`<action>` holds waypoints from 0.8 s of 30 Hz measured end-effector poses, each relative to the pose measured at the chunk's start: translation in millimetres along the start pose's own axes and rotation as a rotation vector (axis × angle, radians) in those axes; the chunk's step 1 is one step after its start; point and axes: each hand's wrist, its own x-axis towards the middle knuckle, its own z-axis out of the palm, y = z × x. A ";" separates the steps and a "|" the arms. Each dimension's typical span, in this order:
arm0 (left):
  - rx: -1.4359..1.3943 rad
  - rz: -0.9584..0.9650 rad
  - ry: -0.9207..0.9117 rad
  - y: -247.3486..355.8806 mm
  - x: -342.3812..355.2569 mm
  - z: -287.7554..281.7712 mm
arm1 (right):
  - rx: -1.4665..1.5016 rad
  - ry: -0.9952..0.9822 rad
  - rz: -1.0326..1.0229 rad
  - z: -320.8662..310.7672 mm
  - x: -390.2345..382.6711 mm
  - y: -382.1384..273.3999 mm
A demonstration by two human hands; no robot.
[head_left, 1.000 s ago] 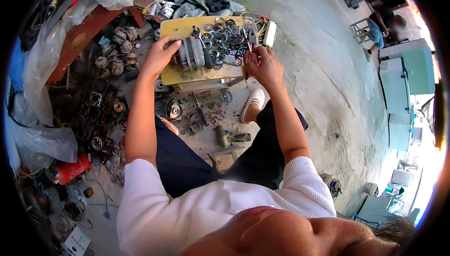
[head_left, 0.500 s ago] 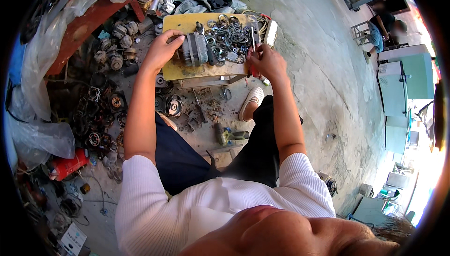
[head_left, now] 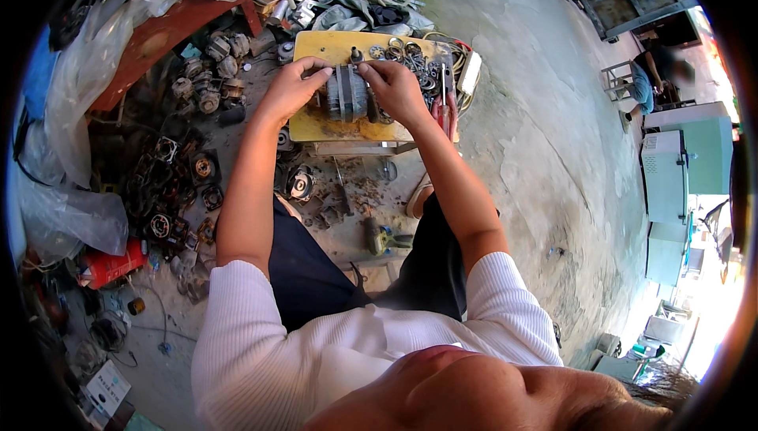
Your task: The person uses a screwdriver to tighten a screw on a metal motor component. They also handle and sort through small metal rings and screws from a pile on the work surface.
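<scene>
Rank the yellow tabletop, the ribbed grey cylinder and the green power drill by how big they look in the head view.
1. yellow tabletop
2. ribbed grey cylinder
3. green power drill

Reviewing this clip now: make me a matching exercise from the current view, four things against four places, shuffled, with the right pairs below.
Things
1. Ridged cylindrical part
2. Red-handled tool
3. Power drill
4. Red box

Places
A. On the right end of the yellow tabletop
B. Among clutter at the picture's far left
C. Between the left hand and the right hand
D. On the floor, between the dark trouser legs

Right pairs: 1-C, 2-A, 3-D, 4-B
</scene>
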 end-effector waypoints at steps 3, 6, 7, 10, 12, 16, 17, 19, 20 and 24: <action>0.023 0.011 0.009 0.3 1.1 -0.2 | 0.074 0.019 0.051 3.2 5.3 2.7; 0.057 -0.033 0.003 5.8 -1.3 0.5 | 0.159 0.043 0.047 7.2 6.9 8.3; 0.066 -0.054 -0.001 7.6 -2.1 0.6 | 0.183 0.024 0.057 5.1 7.7 7.0; 0.017 -0.010 0.032 2.9 -0.2 2.6 | 0.262 -0.010 0.086 5.3 9.2 6.6; -0.014 -0.013 0.072 0.3 2.5 3.0 | 0.280 -0.023 0.102 5.4 9.4 6.5; -0.037 -0.028 0.034 4.5 0.8 2.1 | 0.355 -0.052 0.171 2.2 9.2 5.4; -0.068 -0.020 0.027 6.3 -0.8 3.5 | 0.401 -0.054 0.165 3.2 9.8 9.5; -0.128 -0.004 0.016 9.1 -4.3 6.0 | 0.475 -0.061 0.177 4.8 10.7 11.5; -0.100 0.007 0.027 6.2 -2.3 5.1 | 0.503 -0.064 0.195 5.6 10.9 11.7; -0.034 0.021 0.059 -1.7 3.1 1.7 | 0.603 -0.076 0.256 8.3 11.0 9.0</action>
